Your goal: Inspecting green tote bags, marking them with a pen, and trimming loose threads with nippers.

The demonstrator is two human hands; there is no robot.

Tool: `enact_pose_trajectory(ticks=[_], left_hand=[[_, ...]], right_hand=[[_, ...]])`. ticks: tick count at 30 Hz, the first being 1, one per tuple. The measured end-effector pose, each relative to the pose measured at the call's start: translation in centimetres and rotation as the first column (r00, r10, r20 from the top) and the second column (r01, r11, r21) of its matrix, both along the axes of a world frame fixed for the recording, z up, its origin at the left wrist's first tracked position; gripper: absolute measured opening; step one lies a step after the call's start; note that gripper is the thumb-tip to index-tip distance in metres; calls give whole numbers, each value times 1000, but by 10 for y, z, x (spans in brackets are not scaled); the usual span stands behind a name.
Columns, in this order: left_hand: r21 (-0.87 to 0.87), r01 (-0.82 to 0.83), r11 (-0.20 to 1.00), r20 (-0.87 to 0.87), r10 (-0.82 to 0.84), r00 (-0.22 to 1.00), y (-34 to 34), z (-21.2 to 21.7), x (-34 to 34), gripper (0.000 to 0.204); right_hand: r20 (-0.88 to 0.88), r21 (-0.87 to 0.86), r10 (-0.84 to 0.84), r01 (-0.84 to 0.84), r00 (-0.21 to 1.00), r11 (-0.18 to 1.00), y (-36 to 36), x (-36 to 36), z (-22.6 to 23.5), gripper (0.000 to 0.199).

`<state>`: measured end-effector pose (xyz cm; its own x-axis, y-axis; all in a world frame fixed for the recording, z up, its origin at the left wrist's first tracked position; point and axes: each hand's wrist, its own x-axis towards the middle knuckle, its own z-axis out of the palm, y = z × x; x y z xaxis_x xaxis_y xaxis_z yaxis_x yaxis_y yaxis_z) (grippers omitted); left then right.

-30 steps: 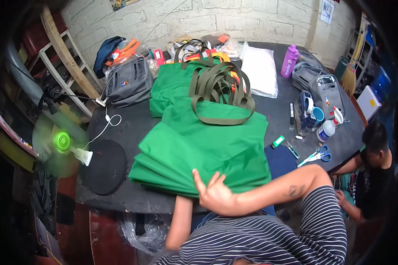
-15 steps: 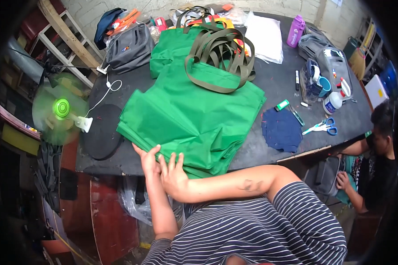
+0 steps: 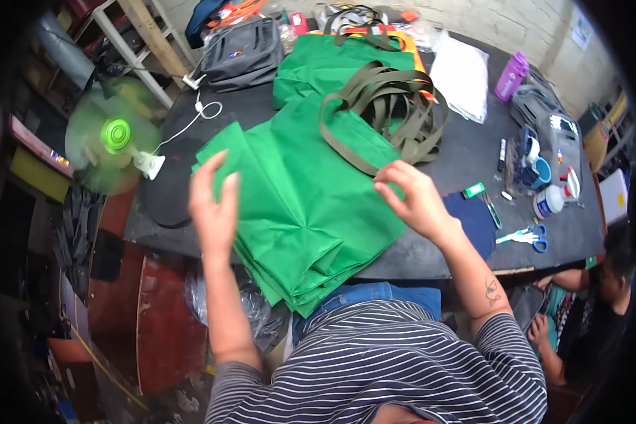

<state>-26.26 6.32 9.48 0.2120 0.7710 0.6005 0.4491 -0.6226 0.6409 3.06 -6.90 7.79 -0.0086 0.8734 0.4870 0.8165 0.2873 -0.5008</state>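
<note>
A stack of green fabric bags (image 3: 297, 177) lies across the middle of the table, its near corner hanging over the front edge toward my waist. Olive strap handles (image 3: 396, 120) are heaped in loops at the far right of the stack. My left hand (image 3: 214, 205) is raised over the stack's left side, thumb and fingers apart, a little blurred, holding nothing. Over the right edge, close to the handles, is my right hand (image 3: 418, 198); its fingers are bent with a gap to the thumb and nothing visible between them. Whether it touches the fabric I cannot tell.
On the right lie navy fabric pieces (image 3: 466, 219), blue-handled scissors (image 3: 526, 238), a spray bottle (image 3: 550, 201) and a purple bottle (image 3: 511, 76). A grey bag (image 3: 244, 56) stands far left. A green fan (image 3: 115, 136) spins beside the table. Another person (image 3: 601, 311) sits lower right.
Both hands have left the near edge of the bags and moved apart, left hand up-left, right hand across to the right. The stack's near corner now hangs lower over the table edge.
</note>
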Motion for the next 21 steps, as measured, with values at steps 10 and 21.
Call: enact_pose_trajectory(ticks=[10, 21], left_hand=[[48, -297, 954, -759, 228, 610, 75, -129, 25, 77], [34, -309, 950, -759, 226, 610, 75, -141, 26, 75]], right_hand=[[508, -63, -117, 172, 853, 983, 66, -2, -111, 69], [78, -660, 222, -117, 972, 742, 102, 18, -7, 44]])
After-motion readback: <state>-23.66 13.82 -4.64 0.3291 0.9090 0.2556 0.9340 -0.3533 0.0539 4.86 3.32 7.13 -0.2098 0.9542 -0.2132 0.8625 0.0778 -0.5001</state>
